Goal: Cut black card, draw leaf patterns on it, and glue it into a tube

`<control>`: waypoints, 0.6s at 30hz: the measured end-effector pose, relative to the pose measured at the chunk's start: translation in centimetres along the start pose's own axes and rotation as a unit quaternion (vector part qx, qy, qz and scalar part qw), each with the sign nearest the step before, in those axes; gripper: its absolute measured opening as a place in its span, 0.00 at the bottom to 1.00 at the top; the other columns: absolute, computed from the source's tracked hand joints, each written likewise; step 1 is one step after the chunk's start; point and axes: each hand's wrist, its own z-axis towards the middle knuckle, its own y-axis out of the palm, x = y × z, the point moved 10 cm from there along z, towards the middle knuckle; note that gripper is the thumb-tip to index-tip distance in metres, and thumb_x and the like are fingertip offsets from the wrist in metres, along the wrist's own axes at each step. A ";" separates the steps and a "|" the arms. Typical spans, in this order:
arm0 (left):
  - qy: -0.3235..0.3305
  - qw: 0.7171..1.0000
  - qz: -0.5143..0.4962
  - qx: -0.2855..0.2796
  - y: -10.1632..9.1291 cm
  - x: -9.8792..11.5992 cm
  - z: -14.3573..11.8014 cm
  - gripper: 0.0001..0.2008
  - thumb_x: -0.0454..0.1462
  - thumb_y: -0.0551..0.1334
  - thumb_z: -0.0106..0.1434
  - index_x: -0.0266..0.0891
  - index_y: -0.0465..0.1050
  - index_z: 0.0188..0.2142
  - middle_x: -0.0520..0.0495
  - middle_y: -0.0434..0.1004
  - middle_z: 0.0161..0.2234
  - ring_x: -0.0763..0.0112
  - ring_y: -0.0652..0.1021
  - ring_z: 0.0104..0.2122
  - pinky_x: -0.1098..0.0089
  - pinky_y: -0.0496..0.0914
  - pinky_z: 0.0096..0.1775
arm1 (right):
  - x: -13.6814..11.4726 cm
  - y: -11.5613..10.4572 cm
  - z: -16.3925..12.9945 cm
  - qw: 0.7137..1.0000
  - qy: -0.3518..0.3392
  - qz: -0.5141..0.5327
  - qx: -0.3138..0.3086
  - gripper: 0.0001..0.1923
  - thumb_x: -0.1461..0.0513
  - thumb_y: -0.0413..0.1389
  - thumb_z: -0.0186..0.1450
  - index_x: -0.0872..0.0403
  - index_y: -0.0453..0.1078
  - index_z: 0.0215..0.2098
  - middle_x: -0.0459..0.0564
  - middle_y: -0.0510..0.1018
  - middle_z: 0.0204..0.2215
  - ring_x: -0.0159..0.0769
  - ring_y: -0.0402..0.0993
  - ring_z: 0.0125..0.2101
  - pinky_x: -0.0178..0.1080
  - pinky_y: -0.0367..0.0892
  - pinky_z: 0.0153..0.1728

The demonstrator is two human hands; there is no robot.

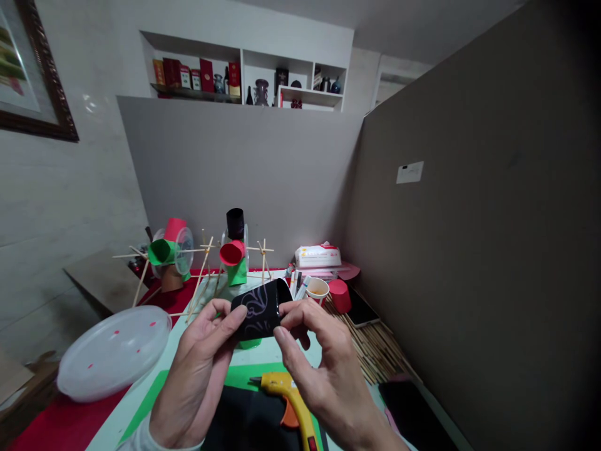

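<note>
**Black paper roll held in both hands above the tabletop**

Surface: tabletop (141, 401) with a pale mat, red sheet at its left edge, green and black paper directly below the hands. Grey partition boards enclose the back and right; a wall shelf (244, 78) with boxes and vases sits above.

Left of the left hand (197, 369): a clear plastic lid (113, 357). Beyond the hands: stick-and-cup models (206, 257), a tissue pack (318, 255), a paper cup (317, 290).

Left hand pinches the black paper roll (261, 311) at its left end, thumb on top. Right hand (323, 369) pinches the roll's right end with thumb and fingertips. The roll is clear of the tabletop.

Just below the right hand: a yellow glue gun (288, 394). To its right: a bundle of bamboo sticks (375, 351).
</note>
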 end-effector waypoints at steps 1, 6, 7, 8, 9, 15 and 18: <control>0.001 1.000 -0.001 0.003 -0.1 0.1 0.1 0.12 0.35 0.71 0.58 0.41 0.66 0.31 0.56 0.71 0.28 0.74 0.71 0.34 0.79 0.69 0.39 | 0.2 0.0 0.1 1.000 0.006 0.006 -0.004 0.07 0.66 0.55 0.64 0.54 0.67 0.27 0.48 0.78 0.31 0.32 0.70 0.27 0.35 0.64 0.28; 0.015 1.000 0.006 0.015 -0.5 0.8 0.2 0.17 0.37 0.73 0.55 0.42 0.63 0.32 0.56 0.71 0.28 0.73 0.72 0.34 0.77 0.69 0.37 | 1.4 -0.6 0.4 0.998 0.047 0.031 -0.004 0.06 0.62 0.53 0.67 0.54 0.70 0.33 0.49 0.77 0.31 0.33 0.71 0.28 0.36 0.68 0.29; 0.024 1.000 0.010 0.017 -0.5 1.0 0.1 0.17 0.38 0.73 0.55 0.42 0.63 0.32 0.56 0.71 0.28 0.74 0.71 0.33 0.78 0.68 0.35 | 1.8 -0.8 0.4 0.998 0.058 0.032 -0.001 0.06 0.61 0.53 0.67 0.54 0.70 0.35 0.48 0.77 0.31 0.34 0.72 0.28 0.36 0.68 0.30; 0.036 0.999 0.013 0.020 -0.5 1.3 0.1 0.18 0.38 0.74 0.54 0.42 0.64 0.33 0.56 0.70 0.28 0.74 0.70 0.32 0.78 0.68 0.34 | 2.1 -1.0 0.5 0.997 0.068 0.033 0.004 0.06 0.61 0.53 0.67 0.54 0.71 0.36 0.48 0.77 0.30 0.34 0.73 0.29 0.37 0.68 0.30; 0.049 0.998 0.017 0.022 -0.5 1.6 0.0 0.19 0.39 0.74 0.53 0.42 0.64 0.33 0.57 0.69 0.28 0.74 0.70 0.32 0.78 0.67 0.33 | 2.4 -1.2 0.5 0.996 0.077 0.035 0.008 0.06 0.61 0.53 0.67 0.54 0.70 0.37 0.49 0.78 0.31 0.36 0.74 0.31 0.37 0.68 0.31; 0.152 0.985 0.071 0.043 -0.4 3.4 -0.6 0.19 0.39 0.76 0.51 0.43 0.66 0.33 0.57 0.66 0.31 0.75 0.67 0.33 0.80 0.64 0.35 | 3.1 -1.0 0.5 0.991 0.096 0.093 0.016 0.04 0.62 0.54 0.67 0.51 0.63 0.38 0.50 0.80 0.36 0.37 0.76 0.36 0.38 0.68 0.32; 0.191 0.975 0.105 0.051 -0.4 3.9 -1.0 0.18 0.39 0.75 0.52 0.44 0.67 0.35 0.57 0.67 0.33 0.73 0.69 0.35 0.78 0.65 0.38 | 3.4 -0.6 0.5 0.988 0.105 0.114 0.008 0.07 0.63 0.54 0.66 0.50 0.59 0.41 0.49 0.79 0.37 0.34 0.73 0.31 0.36 0.66 0.29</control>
